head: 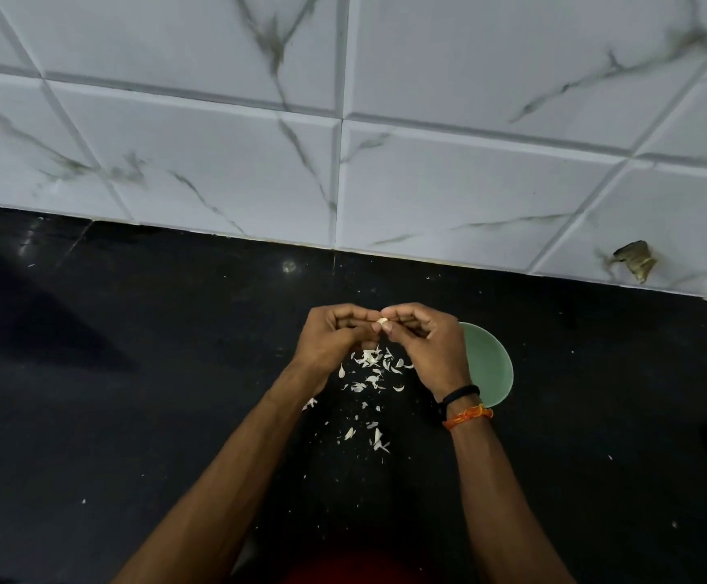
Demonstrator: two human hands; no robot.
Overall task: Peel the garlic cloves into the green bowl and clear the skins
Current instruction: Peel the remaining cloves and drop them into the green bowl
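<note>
Your black countertop (133, 415) met the white tiled wall (385, 120) along its far edge. The green bowl (491, 364) sat near that edge, partly behind your right hand (423, 347). Garlic skins (370, 373) lay scattered just left of it. Your left hand (330, 339) and right hand together pinched one garlic clove (382, 321) above them.

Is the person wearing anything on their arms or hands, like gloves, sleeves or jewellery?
No gloves or sleeves show: both forearms are bare. The left hand has nothing on its wrist. The right hand wears a black band at the wrist and, just below it, an orange thread bracelet.
</note>
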